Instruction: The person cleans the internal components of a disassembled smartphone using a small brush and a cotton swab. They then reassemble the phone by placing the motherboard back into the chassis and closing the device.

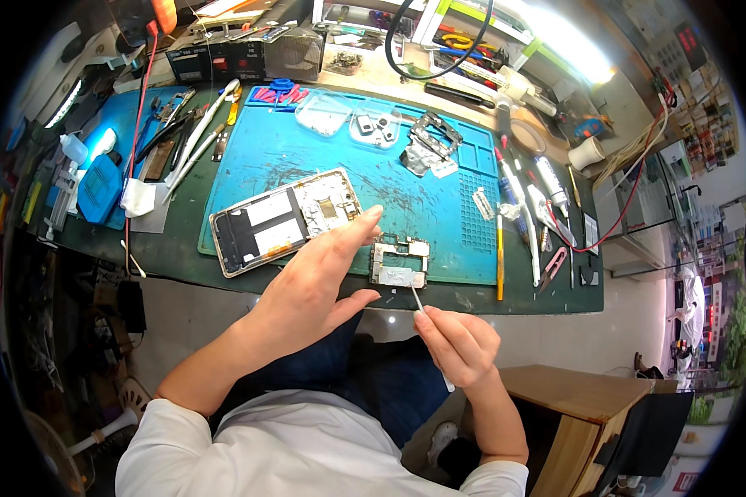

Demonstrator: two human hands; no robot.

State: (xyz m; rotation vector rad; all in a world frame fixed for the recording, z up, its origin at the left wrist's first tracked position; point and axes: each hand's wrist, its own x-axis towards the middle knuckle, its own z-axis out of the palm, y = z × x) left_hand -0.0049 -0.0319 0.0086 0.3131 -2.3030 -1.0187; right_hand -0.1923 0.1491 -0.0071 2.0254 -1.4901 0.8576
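Because the circuit board (399, 277) lies at the mat's (307, 153) five-o'clock edge, presumably for easy reach, my right hand (458, 344) pinches a slim tool (418, 299) over it; my left hand (311, 269), spread wide and seemingly empty, frames nine o'clock, the phone housing (278, 225) towards ten.

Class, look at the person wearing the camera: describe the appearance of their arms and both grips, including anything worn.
The left sleeve and right sleeve are plain white and short, leaving both forearms bare. The left grip and right grip are ungloved human hands; no wristwear or cables show on them.
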